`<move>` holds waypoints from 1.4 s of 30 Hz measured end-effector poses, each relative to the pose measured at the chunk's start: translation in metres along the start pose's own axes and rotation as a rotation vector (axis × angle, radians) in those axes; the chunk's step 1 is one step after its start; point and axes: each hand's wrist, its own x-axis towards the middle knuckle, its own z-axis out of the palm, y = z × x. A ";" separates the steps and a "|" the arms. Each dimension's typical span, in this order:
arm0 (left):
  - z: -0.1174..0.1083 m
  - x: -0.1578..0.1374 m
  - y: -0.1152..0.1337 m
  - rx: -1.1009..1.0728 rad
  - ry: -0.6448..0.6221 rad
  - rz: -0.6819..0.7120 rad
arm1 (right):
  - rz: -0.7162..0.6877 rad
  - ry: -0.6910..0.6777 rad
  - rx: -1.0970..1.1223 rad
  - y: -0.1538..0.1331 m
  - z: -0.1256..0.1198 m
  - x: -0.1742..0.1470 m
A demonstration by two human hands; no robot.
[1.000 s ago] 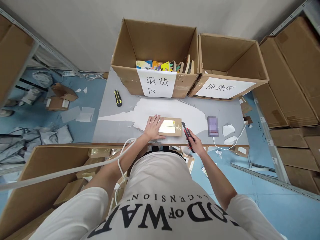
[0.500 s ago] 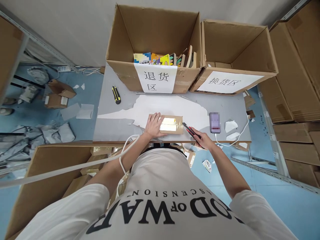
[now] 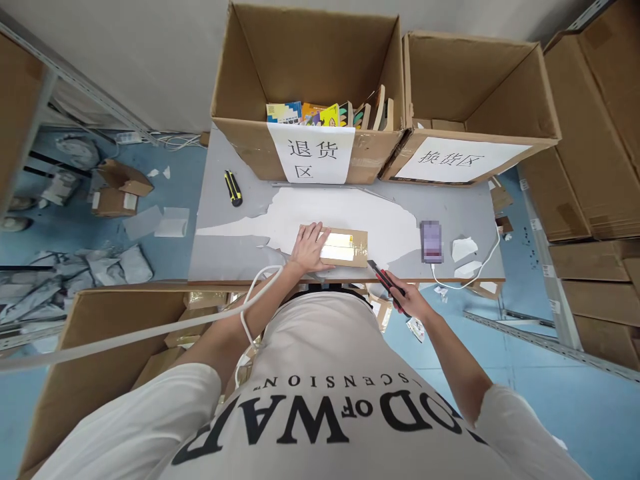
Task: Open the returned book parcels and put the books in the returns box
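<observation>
A small flat cardboard parcel (image 3: 350, 241) with clear tape and a pale label lies on the grey table (image 3: 225, 233) near its front edge. My left hand (image 3: 309, 247) presses flat on the parcel's left end. My right hand (image 3: 410, 301) grips a red and black utility knife (image 3: 384, 279). The knife's tip sits at the parcel's near right corner.
Two open cartons stand at the back: a left carton (image 3: 310, 93) with books (image 3: 325, 115) and a paper sign, and a right carton (image 3: 475, 107) with a sign. A yellow-black knife (image 3: 233, 188), a phone (image 3: 431, 241) on a white cable and paper scraps lie on the table. More cartons surround me.
My right hand has drawn the knife from the parcel's right edge back toward its near right corner. The left hand stays pressed on the parcel.
</observation>
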 end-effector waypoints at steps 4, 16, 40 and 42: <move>0.002 0.000 -0.001 -0.028 -0.004 0.000 | 0.005 0.026 0.047 0.008 0.003 -0.008; 0.005 -0.014 -0.007 -0.221 0.198 -0.071 | 0.178 0.541 -0.722 0.014 -0.003 0.105; 0.027 -0.054 -0.011 -0.732 0.259 -0.439 | 0.017 0.669 -0.632 0.051 0.026 0.140; 0.028 -0.055 -0.010 -0.747 0.265 -0.432 | 0.036 0.666 -0.621 0.052 0.026 0.140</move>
